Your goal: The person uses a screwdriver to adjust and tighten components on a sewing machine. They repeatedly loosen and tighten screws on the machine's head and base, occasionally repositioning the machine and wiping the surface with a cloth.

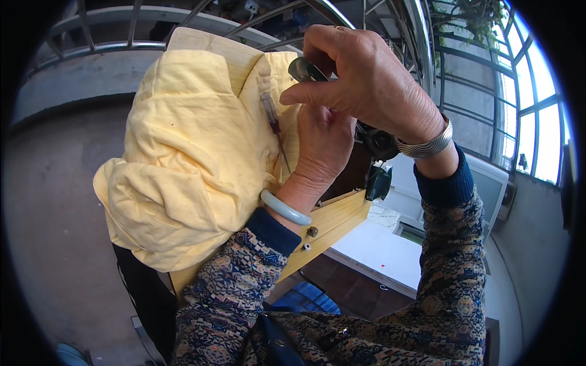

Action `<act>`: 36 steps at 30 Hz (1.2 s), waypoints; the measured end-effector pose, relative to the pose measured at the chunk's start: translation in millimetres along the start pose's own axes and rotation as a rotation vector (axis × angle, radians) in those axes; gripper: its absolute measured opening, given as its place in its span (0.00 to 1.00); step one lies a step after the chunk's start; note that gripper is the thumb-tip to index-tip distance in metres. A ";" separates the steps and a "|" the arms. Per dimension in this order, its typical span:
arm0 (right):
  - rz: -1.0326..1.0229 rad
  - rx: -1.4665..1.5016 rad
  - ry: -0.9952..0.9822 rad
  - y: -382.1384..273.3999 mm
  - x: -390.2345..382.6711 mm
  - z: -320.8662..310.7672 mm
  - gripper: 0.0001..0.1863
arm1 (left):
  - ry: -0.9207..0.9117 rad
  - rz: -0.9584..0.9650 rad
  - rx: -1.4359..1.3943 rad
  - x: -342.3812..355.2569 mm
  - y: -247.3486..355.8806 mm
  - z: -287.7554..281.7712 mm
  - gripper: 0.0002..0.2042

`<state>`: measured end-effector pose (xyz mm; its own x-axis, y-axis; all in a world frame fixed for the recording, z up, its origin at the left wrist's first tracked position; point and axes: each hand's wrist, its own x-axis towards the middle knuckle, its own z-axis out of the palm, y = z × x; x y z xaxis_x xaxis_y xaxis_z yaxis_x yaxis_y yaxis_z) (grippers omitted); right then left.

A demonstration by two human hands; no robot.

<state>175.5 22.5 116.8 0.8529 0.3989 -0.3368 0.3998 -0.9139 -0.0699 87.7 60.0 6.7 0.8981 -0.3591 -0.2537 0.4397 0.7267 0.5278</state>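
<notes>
My right hand (375,79), with a silver bracelet at its wrist, is closed round a dark green, round-ended handle (299,69). The rest of that tool is hidden by my fingers. Just below it, my left hand (326,137) is closed, its fingers mostly covered by the right hand; a speck of red shows there, but what it grips cannot be made out. A pale bangle (285,208) circles the left wrist. Beside this hand, a screwdriver (271,116) with a clear and red handle lies on yellow cloth (183,146), its thin shaft pointing toward me.
The cloth covers much of a wooden board (213,49). Two small metal pieces (312,232) sit on the wood near my left sleeve. A dark round part (382,144) and a dark green piece (379,183) are right of my hands. Metal railings (131,46) run along the far side.
</notes>
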 end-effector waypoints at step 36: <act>0.090 0.335 -0.149 11.4 -3.0 4.6 0.22 | 0.053 0.021 0.021 -6.3 -7.8 -0.5 0.10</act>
<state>175.9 10.6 112.8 0.8118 0.3227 -0.4866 0.1723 -0.9287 -0.3283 78.7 57.0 3.7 0.9063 -0.3121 -0.2851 0.4214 0.7208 0.5504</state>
